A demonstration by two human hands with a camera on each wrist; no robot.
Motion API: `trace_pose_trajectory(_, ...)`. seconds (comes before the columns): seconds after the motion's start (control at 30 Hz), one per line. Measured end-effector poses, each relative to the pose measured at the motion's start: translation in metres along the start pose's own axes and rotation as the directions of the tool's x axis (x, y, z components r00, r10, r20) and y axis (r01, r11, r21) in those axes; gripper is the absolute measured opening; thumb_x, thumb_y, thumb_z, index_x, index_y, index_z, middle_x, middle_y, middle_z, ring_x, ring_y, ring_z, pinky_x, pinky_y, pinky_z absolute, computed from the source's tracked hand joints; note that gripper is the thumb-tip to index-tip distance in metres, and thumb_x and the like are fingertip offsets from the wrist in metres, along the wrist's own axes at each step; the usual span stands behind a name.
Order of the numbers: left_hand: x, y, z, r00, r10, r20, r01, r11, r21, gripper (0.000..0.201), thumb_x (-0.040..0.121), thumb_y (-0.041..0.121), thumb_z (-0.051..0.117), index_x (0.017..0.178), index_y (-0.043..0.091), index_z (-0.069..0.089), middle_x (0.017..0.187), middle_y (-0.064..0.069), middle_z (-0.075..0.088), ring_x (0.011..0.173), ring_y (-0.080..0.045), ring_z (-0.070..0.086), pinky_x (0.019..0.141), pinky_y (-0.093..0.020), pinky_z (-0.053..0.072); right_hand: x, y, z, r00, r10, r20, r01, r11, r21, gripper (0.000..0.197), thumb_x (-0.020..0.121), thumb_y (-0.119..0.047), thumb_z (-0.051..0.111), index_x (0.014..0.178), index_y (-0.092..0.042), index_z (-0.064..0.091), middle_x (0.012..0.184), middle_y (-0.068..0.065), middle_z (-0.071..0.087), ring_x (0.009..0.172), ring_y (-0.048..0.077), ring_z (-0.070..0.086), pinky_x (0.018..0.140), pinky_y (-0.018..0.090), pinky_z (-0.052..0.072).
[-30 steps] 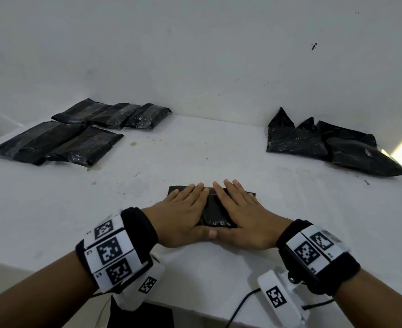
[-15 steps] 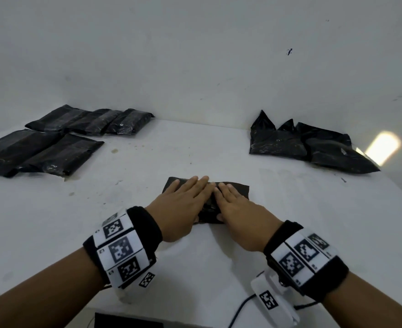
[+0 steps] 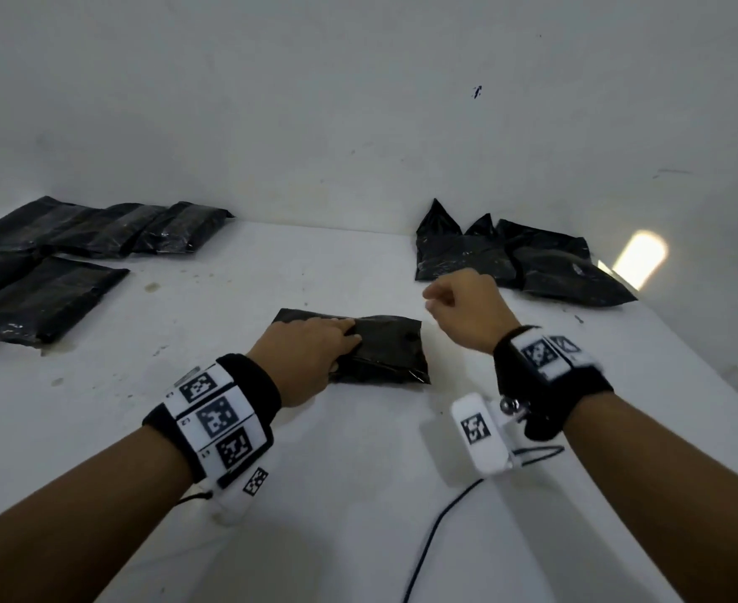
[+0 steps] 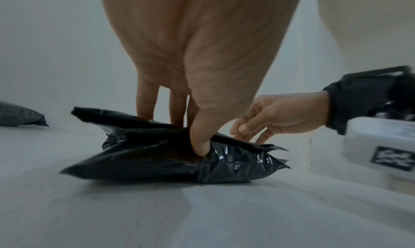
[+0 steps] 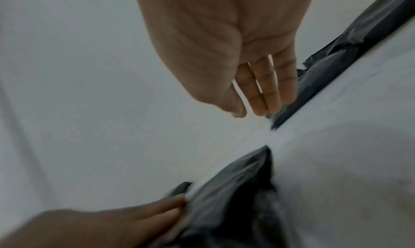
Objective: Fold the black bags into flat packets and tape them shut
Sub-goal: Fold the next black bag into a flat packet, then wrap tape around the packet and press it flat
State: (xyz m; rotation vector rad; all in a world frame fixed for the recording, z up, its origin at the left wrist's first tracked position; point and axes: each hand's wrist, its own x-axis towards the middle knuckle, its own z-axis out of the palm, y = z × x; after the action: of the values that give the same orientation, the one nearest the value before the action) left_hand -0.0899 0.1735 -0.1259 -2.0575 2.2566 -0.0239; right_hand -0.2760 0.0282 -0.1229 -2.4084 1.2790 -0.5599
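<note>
White and scuffed, the surface carries glossy, crinkled black plastic throughout. Near its middle lies the folded bag, a plump packet. The left hand pins it, fingers flat on top and thumb tucked into the near fold, likely so the springy film cannot unfold before tape goes on. The right hand hangs above the bag's far right corner, loosely curled and empty, its grip on nothing. Smooth finished packets lie far left; limp unfolded bags with peaked corners wait far right. No tape shows.
</note>
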Motion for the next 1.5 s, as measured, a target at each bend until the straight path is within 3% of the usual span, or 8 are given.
trace_pose_trajectory(0.1, 0.009, -0.002, 0.003, 0.999, -0.002, -0.045, 0.002, 1.000, -0.005, 0.040, 0.098, 0.018, 0.043, 0.137, 0.024, 0.047, 0.143, 0.005, 0.043, 0.124, -0.022, 0.051, 0.083, -0.038, 0.050, 0.039, 0.031, 0.008, 0.980, 0.188, 0.067, -0.176, 0.973, -0.151, 0.030, 0.090, -0.014, 0.052, 0.118, -0.016, 0.064, 0.131, 0.016, 0.057, 0.115, 0.032, 0.058, 0.101, 0.040, 0.048)
trace_pose_trajectory(0.23, 0.012, -0.002, 0.010, 0.997, 0.015, -0.071, -0.022, 0.995, -0.092, 0.047, 0.094, 0.014, 0.053, 0.139, 0.021, 0.046, 0.142, 0.004, 0.044, 0.130, -0.021, 0.045, 0.091, -0.038, 0.049, 0.060, 0.049, 0.024, 0.946, 0.211, 0.244, -0.106, 0.918, -0.383, 0.046, 0.096, -0.010, 0.048, 0.142, -0.013, 0.048, 0.151, 0.012, 0.042, 0.137, 0.031, 0.040, 0.113, 0.036, 0.034)
trace_pose_trajectory(0.53, 0.009, 0.004, 0.011, 0.964, 0.156, -0.217, -0.188, 0.973, -0.133, 0.036, 0.089, 0.008, 0.058, 0.122, 0.020, 0.069, 0.116, -0.001, 0.062, 0.112, -0.024, 0.050, 0.081, -0.035, 0.048, 0.074, 0.060, 0.020, 0.975, 0.128, 0.183, -0.078, 0.962, -0.260, 0.016, 0.081, -0.020, 0.075, 0.081, -0.027, 0.062, 0.113, 0.008, 0.061, 0.095, 0.024, 0.062, 0.084, 0.035, 0.053)
trace_pose_trajectory(0.7, 0.007, 0.008, 0.009, 0.969, 0.136, -0.207, -0.169, 0.974, -0.149, 0.034, 0.094, 0.014, 0.053, 0.125, 0.019, 0.067, 0.120, -0.001, 0.060, 0.117, -0.022, 0.048, 0.085, -0.033, 0.047, 0.075, 0.063, 0.012, 0.973, 0.079, 0.215, -0.038, 0.981, -0.191, 0.011, 0.082, -0.013, 0.076, 0.091, -0.010, 0.070, 0.101, 0.002, 0.064, 0.092, 0.017, 0.057, 0.077, 0.026, 0.044)
trace_pose_trajectory(0.9, 0.006, 0.015, 0.007, 0.985, 0.116, -0.130, -0.130, 0.986, -0.108, 0.033, 0.097, 0.025, 0.049, 0.128, 0.022, 0.061, 0.124, 0.005, 0.053, 0.114, -0.016, 0.044, 0.082, -0.026, 0.042, 0.077, 0.072, 0.018, 0.989, 0.016, 0.144, 0.003, 0.991, -0.131, 0.017, 0.078, -0.008, 0.079, 0.087, -0.017, 0.068, 0.082, -0.002, 0.063, 0.084, 0.016, 0.057, 0.079, 0.027, 0.049)
trace_pose_trajectory(1.1, 0.008, 0.019, 0.008, 0.992, 0.088, -0.093, -0.097, 0.991, -0.095, 0.033, 0.096, 0.031, 0.050, 0.126, 0.022, 0.060, 0.124, 0.006, 0.051, 0.113, -0.015, 0.043, 0.083, -0.025, 0.042, 0.079, 0.073, 0.017, 0.985, -0.007, 0.172, 0.038, 0.984, -0.174, 0.007, 0.080, -0.010, 0.077, 0.081, -0.017, 0.074, 0.084, -0.001, 0.066, 0.088, 0.017, 0.060, 0.083, 0.033, 0.054)
trace_pose_trajectory(1.3, 0.008, 0.020, 0.006, 0.993, 0.083, -0.079, -0.092, 0.990, -0.108, 0.034, 0.096, 0.034, 0.052, 0.126, 0.021, 0.061, 0.123, 0.005, 0.051, 0.112, -0.015, 0.044, 0.084, -0.027, 0.044, 0.082, 0.075, 0.019, 0.989, 0.040, 0.144, -0.018, 0.989, -0.148, 0.023, 0.081, -0.013, 0.078, 0.103, -0.011, 0.072, 0.093, 0.003, 0.064, 0.100, 0.022, 0.060, 0.091, 0.037, 0.053)
trace_pose_trajectory(1.5, 0.007, 0.019, 0.006, 0.994, 0.084, -0.065, -0.090, 0.990, -0.108, 0.035, 0.096, 0.032, 0.052, 0.128, 0.021, 0.059, 0.124, 0.004, 0.050, 0.112, -0.015, 0.044, 0.082, -0.027, 0.043, 0.085, 0.073, 0.016, 0.984, -0.008, 0.181, 0.043, 0.980, -0.192, 0.008, 0.079, -0.009, 0.078, 0.075, -0.014, 0.073, 0.083, 0.002, 0.067, 0.087, 0.018, 0.060, 0.082, 0.033, 0.055)
